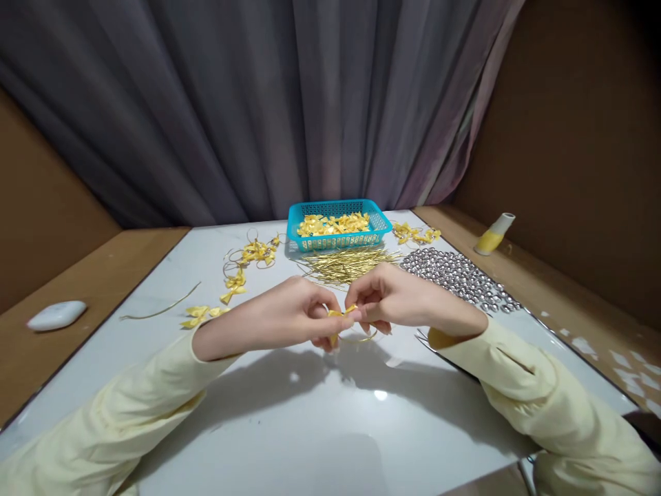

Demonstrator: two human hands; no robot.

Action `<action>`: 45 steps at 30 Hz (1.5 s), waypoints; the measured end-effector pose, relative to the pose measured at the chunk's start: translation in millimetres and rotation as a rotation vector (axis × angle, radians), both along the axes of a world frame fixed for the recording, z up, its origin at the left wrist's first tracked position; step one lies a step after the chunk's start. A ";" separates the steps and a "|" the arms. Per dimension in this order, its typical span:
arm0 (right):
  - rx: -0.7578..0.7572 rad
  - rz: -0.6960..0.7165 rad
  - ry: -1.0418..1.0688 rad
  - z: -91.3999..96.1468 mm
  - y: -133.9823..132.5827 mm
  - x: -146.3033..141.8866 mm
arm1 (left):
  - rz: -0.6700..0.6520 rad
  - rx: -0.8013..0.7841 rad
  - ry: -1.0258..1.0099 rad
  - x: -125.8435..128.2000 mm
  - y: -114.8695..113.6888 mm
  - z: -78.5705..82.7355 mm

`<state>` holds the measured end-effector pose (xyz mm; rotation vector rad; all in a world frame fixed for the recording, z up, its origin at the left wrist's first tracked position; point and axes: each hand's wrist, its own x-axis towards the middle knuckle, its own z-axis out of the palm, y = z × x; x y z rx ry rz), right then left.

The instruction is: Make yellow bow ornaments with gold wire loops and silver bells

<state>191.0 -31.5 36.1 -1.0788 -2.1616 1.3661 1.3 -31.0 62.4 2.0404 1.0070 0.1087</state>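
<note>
Both hands meet over the middle of the white table. My left hand (pixel 304 313) pinches a yellow ribbon bow (pixel 334 333) between thumb and fingers. From the right, my right hand (pixel 385 297) is closed at the bow's other side, its fingertips touching the left thumb. A loop of gold cord (pixel 364 338) hangs below the fingers, joined to the bow as far as I can see. The fingers hide the bow's centre. Just beyond the hands lies a pile of gold cords (pixel 345 265).
Behind the cords stands a blue basket (pixel 338 241) of yellow bows. Silver beads (pixel 459 275) spread at right. Looped bows lie in groups at left (pixel 258 251) and right (pixel 416 234). A single cord (pixel 162 306), a white mouse-like object (pixel 56 315) and a yellow-white bottle (pixel 494 234) flank them.
</note>
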 end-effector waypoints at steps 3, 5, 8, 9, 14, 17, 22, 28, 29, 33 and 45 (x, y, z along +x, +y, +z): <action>-0.005 0.011 0.012 0.4 0.1 0.1 | -0.030 -0.084 -0.013 -1.2 2.8 0.9; -0.013 0.022 0.019 0.7 -0.1 0.5 | -0.060 -0.177 -0.023 -2.4 6.0 2.1; -0.017 0.044 0.005 0.9 -0.8 1.0 | -0.076 -0.289 -0.037 -3.4 10.6 3.2; -0.018 0.045 -0.003 0.9 -1.1 0.9 | -0.076 -0.317 -0.047 -3.3 11.6 3.2; -0.035 0.062 -0.021 0.5 -1.1 1.0 | -0.076 -0.416 -0.084 -2.5 13.0 1.8; -0.023 0.099 -0.039 2.0 -0.6 2.4 | -0.057 -0.424 -0.093 -2.7 12.6 0.7; -0.012 0.090 -0.081 5.6 -0.9 5.3 | -0.030 -0.420 -0.125 -3.5 12.7 -0.8; -0.050 0.014 0.002 5.1 -3.4 5.5 | -0.020 -0.433 -0.123 -3.8 14.1 -2.5; -0.061 -0.010 0.022 4.9 -4.1 5.3 | -0.017 -0.435 -0.118 -3.9 14.3 -2.6; -0.061 -0.067 0.094 4.6 -6.9 3.9 | -0.015 -0.433 -0.103 -4.2 14.2 -3.1; 0.044 -0.078 0.040 9.9 -8.6 2.4 | -0.013 -0.390 -0.139 -2.4 13.5 -2.3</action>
